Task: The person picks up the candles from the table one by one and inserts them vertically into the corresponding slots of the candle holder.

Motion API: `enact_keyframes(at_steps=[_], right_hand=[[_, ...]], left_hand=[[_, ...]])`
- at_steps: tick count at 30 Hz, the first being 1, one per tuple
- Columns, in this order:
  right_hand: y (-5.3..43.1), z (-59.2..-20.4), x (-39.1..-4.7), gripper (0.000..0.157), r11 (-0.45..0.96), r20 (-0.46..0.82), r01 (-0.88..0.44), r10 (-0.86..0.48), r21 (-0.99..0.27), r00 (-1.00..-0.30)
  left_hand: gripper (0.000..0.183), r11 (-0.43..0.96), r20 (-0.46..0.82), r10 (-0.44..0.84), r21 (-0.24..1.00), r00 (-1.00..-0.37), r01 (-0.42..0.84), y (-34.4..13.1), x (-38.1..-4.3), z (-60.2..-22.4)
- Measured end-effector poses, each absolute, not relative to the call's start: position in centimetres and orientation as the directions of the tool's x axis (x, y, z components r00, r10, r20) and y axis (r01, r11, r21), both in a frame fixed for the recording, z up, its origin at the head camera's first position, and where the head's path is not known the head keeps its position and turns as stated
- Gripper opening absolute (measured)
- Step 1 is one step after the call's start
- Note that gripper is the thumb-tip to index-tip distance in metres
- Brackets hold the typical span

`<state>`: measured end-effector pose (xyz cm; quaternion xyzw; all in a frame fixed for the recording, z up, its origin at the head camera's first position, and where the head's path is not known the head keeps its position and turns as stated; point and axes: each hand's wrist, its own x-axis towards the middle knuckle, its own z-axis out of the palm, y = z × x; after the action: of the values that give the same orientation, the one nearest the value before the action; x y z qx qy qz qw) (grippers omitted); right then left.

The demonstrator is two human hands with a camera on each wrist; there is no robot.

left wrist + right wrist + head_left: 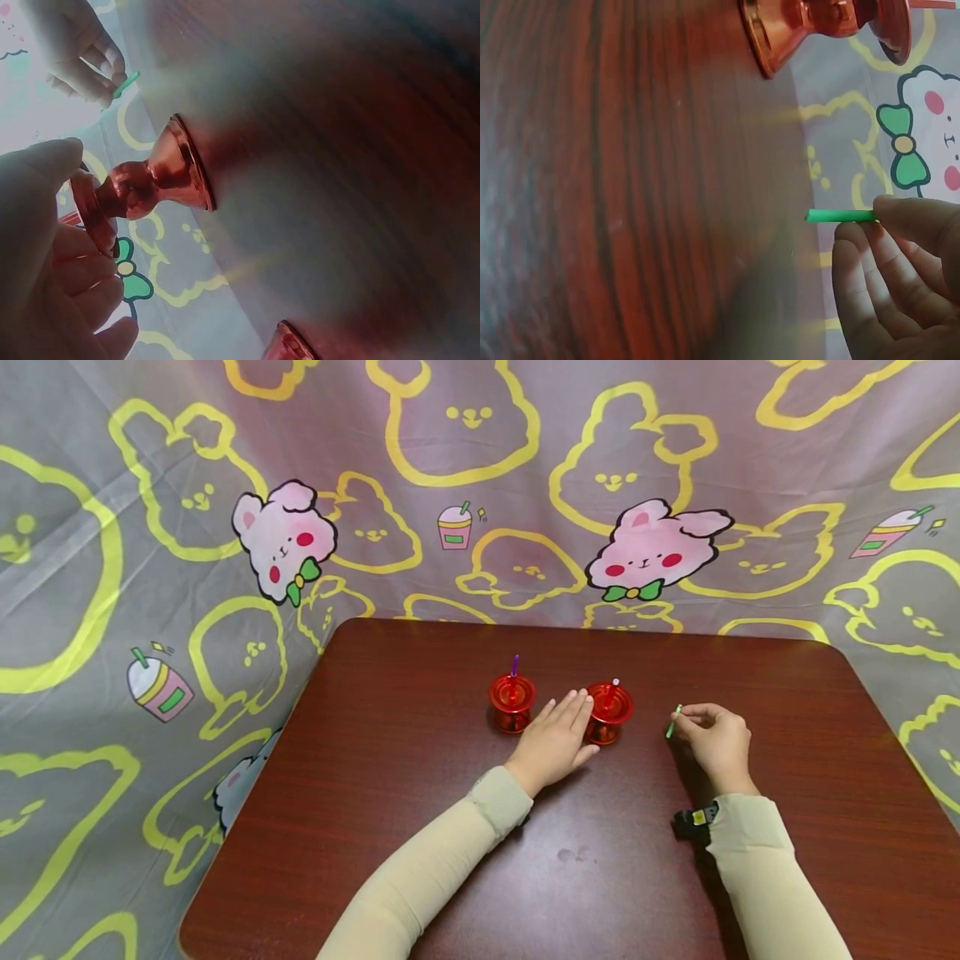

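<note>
My right hand [716, 743] pinches a small green candle [841, 215] between thumb and fingers, a little above the table and to the right of two red candle holders. My left hand [552, 739] lies with straight fingers against the left rim of the right candle holder [609, 710]. In the left wrist view its fingertips [88, 262] overlap that holder's upper dish. A red stem with a pale tip rises from this holder. The left candle holder [512, 710] stands upright with a purple candle [515, 665] in its middle.
The brown wooden table [390, 760] has rounded corners. Behind it and at the sides hangs a grey patterned cloth [420, 568]. A small black device [693, 822] sits at my right wrist.
</note>
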<state>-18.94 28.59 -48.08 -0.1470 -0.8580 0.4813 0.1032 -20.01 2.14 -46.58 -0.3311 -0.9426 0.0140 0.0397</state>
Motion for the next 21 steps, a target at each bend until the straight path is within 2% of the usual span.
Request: enact_keyframes(at_steps=[6,13,21], right_hand=[[28.1,-47.8,-19.0,0.027,0.407,0.016,0.166,0.408,-0.898,-0.913],[27.6,-47.3,-19.1,0.020,0.298,0.006,0.142,0.445,-0.944,-0.895],[27.3,-47.1,-19.1,0.021,0.286,0.041,0.099,0.445,-0.953,-0.894]], left_hand=[[0.074,0.781,0.058,0.625,-0.049,-0.779,0.623,2.1,-20.0,-46.5],[0.075,0.782,0.053,0.623,-0.053,-0.781,0.620,2.1,-20.1,-46.5],[0.075,0.780,0.073,0.626,-0.055,-0.776,0.624,2.1,-20.0,-46.5]])
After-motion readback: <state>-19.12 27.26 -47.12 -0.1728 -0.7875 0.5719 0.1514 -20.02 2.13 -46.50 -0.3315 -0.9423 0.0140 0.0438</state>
